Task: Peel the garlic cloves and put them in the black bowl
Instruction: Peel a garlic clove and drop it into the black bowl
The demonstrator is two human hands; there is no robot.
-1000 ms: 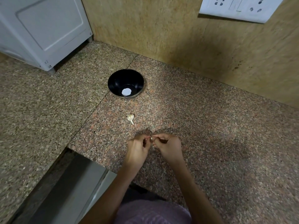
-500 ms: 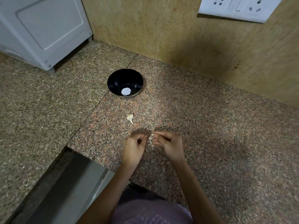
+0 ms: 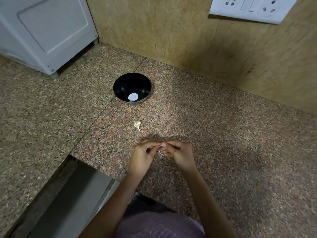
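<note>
A glossy black bowl (image 3: 132, 88) stands upright on the speckled table (image 3: 223, 134), toward its far edge, with a round white patch (image 3: 133, 97) at its bottom. An unpeeled garlic clove (image 3: 137, 124) lies on its side just short of the bowl, thin tail pointing toward the near edge. Nearer that edge, a second clove (image 3: 161, 145), only a pale sliver showing, is pinched between the left hand (image 3: 143, 156) and the right hand (image 3: 180, 155).

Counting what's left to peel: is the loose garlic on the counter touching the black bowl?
Apart. The head view shows a strip of bare granite counter between the loose garlic and the black bowl.
</note>
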